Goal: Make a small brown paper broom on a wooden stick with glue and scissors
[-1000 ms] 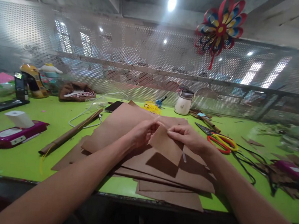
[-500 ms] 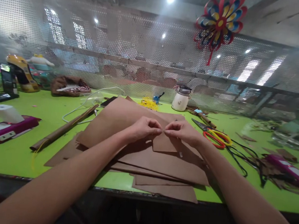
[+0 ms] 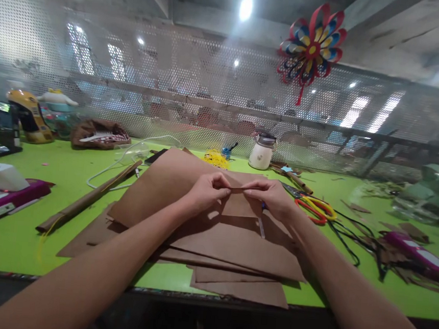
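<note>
A small piece of brown paper (image 3: 241, 206) is pinched along its upper edge by both hands. My left hand (image 3: 212, 190) grips the left part of that edge, which looks narrowly folded. On the right part, my right hand (image 3: 268, 193) presses it between thumb and fingers. Below lie large brown paper sheets (image 3: 231, 242), stacked unevenly. A thin pen (image 3: 262, 224) rests on them under my right hand, its upper end partly hidden. Scissors with red and yellow handles (image 3: 315, 207) lie just right of my right wrist.
A brown paper roll (image 3: 89, 196) lies left of the sheets on the green table (image 3: 163, 277). A purple power strip (image 3: 12, 202) sits far left, another purple device (image 3: 419, 251) far right. Behind stand a white jar (image 3: 261, 153) and yellow strips (image 3: 215, 158); black cords (image 3: 351, 235) trail at right.
My hands have moved slightly apart along the small paper's top edge, which now shows as a straight narrow fold. More of the pen is visible. The whole view has shifted slightly.
</note>
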### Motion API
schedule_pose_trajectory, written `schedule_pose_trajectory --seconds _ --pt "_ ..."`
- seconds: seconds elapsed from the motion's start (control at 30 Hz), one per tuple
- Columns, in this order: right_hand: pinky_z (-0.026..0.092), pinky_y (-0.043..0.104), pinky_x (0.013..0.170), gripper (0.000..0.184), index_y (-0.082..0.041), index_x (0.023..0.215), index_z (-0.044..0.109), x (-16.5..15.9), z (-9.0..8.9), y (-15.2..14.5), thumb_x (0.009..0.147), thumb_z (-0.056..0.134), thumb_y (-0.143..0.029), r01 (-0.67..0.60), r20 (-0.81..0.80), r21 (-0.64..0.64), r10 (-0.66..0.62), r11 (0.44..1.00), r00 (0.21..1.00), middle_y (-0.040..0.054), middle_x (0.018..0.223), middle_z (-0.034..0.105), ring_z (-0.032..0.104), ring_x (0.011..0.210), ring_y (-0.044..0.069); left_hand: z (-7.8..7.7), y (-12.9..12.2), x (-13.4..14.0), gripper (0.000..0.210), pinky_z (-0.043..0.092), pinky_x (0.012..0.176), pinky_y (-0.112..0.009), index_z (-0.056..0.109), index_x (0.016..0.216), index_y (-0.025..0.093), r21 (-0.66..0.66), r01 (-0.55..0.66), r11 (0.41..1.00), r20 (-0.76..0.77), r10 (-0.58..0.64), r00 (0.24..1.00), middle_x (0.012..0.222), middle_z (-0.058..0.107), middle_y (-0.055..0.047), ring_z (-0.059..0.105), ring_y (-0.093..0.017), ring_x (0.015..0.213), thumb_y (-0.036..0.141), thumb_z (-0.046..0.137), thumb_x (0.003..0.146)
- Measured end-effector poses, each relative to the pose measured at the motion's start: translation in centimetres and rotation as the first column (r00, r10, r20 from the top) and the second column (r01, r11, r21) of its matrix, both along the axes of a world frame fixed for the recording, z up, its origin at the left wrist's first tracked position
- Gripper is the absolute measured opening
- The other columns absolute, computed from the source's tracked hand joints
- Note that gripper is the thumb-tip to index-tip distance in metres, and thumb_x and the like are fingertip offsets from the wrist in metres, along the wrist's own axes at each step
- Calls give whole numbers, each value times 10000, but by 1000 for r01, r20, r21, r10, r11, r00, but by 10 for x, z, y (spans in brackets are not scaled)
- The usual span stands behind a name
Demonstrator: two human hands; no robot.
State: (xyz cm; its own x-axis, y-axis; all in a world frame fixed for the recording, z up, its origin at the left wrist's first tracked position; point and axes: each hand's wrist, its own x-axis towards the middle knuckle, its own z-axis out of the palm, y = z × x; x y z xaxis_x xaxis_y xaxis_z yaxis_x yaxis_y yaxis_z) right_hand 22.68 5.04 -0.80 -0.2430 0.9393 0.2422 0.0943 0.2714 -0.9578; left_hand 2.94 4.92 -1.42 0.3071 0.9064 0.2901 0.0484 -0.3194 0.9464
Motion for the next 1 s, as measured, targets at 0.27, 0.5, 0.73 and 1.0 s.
schedule_pose_trajectory --seconds 0.27,0.5,0.73,1.0 --pt "443 272 628 165 -213 745 760 -9 -1 -6 605 717 -288 -73 113 120 59 990 992 24 726 699 579 671 150 11 -8 -4 304 297 467 -222 628 665 152 -89 80 993 -126 -91 988 587 559 -10 458 -114 526 412 520 779" --pt "447 274 617 139 -245 733 760 -11 -1 -7 612 712 -295 -64 146 174 38 983 989 18 704 688 582 666 160 8 -9 -7 360 234 404 -233 549 561 171 -139 230 963 -156 -251 955 462 439 18 356 -82 404 461 553 776" --pt "345 232 492 169 -200 740 747 -10 1 -8 635 705 -325 -50 163 138 27 989 986 7 619 645 491 547 111 5 -9 -4 339 255 398 -225 551 590 174 -91 201 975 -215 -217 952 435 454 20 388 -92 386 440 531 800" --pt "389 225 529 254 -160 859 696 -2 6 -7 657 704 -314 -180 193 -6 178 984 965 6 681 642 534 583 111 5 -2 -3 314 319 507 -224 623 652 144 192 117 974 -372 -38 927 543 530 -2 446 -110 527 391 514 814"
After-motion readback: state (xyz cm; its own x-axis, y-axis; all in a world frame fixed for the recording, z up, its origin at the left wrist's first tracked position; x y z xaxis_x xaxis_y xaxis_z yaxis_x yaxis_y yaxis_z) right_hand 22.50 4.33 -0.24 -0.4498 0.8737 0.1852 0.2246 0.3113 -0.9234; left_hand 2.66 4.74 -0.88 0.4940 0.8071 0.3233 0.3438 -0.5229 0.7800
